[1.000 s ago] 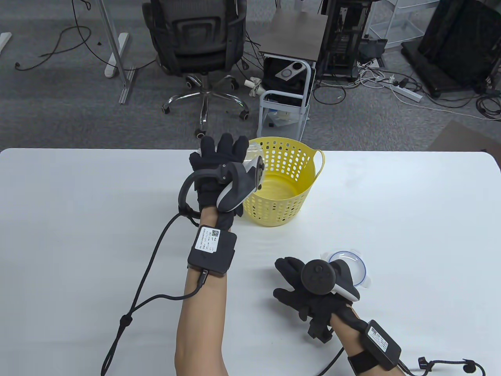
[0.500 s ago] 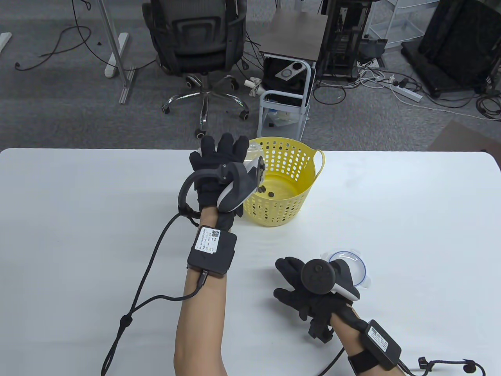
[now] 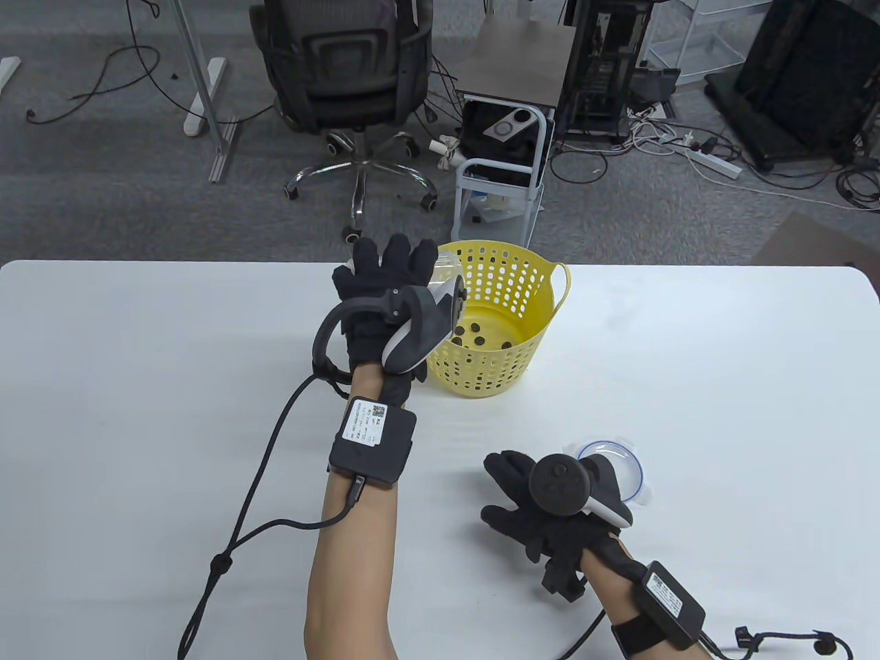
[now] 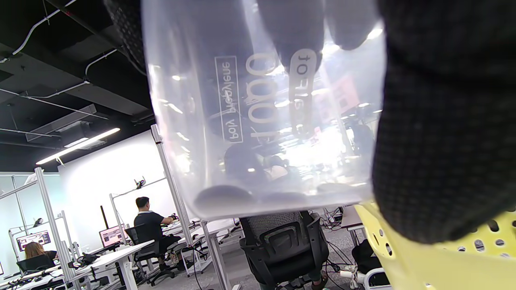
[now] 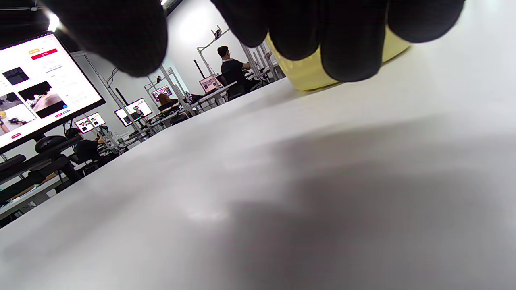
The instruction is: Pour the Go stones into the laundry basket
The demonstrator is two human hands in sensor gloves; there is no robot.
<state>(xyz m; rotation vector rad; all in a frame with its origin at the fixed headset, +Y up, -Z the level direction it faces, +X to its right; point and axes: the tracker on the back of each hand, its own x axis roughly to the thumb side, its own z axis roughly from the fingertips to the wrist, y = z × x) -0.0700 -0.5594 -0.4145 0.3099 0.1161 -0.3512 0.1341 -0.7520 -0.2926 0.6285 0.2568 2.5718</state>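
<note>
A yellow perforated laundry basket [image 3: 529, 302] stands at the table's far middle; its wall also shows in the left wrist view [image 4: 423, 262] and the right wrist view [image 5: 306, 72]. Several dark Go stones [image 3: 481, 337] lie on its floor. My left hand [image 3: 385, 289] grips a clear plastic container [image 3: 443, 265], tipped over the basket's left rim. In the left wrist view the container [image 4: 262, 121] fills the frame, with a few dark stones [image 4: 219, 193] at its lower edge. My right hand [image 3: 522, 509] rests on the table near the front, holding nothing.
A clear round lid with a blue ring [image 3: 619, 467] lies on the white table [image 3: 137, 357] just behind my right hand. A cable [image 3: 254, 495] trails from my left wrist across the table. An office chair [image 3: 350, 82] and a cart [image 3: 502, 158] stand beyond the far edge.
Go stones have dropped from the tipped container into the basket: its floor was bare, then held a few stones, now several. Both hands have stayed where they were.
</note>
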